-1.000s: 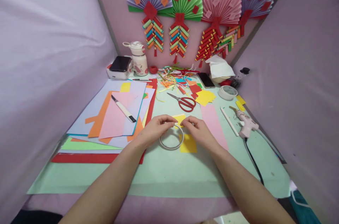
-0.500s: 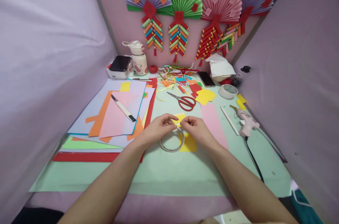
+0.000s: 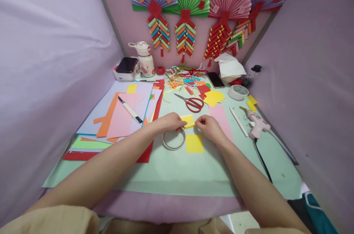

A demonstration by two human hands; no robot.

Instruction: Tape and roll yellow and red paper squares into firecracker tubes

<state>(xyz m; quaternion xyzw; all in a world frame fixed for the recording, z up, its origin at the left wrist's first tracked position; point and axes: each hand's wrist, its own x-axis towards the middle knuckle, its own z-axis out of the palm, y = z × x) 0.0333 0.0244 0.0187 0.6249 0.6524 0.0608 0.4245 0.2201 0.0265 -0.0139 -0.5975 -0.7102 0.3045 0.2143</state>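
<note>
Both my hands meet over the middle of the green mat point(image 3: 177, 175). My left hand point(image 3: 170, 121) and my right hand point(image 3: 208, 126) pinch opposite ends of a small yellow paper piece point(image 3: 188, 121). Just below the left hand a roll of tape point(image 3: 174, 140) lies flat on the mat. A yellow paper square point(image 3: 194, 143) lies flat beside the roll, under my right wrist side. A pink paper strip point(image 3: 222, 119) runs behind my right hand.
Stacked coloured paper sheets point(image 3: 121, 116) with a utility knife point(image 3: 129, 109) lie left. Red scissors point(image 3: 190, 103), yellow squares point(image 3: 214, 97), paper scraps, a tape roll point(image 3: 238, 92), a glue gun point(image 3: 256, 125) with cord, a phone point(image 3: 215, 80) and a bottle point(image 3: 145, 60) sit further back.
The view has pulled back and tilted down. My hands have shifted away from the tape roll and now hold the small yellow piece between them; the yellow square lies fully uncovered.
</note>
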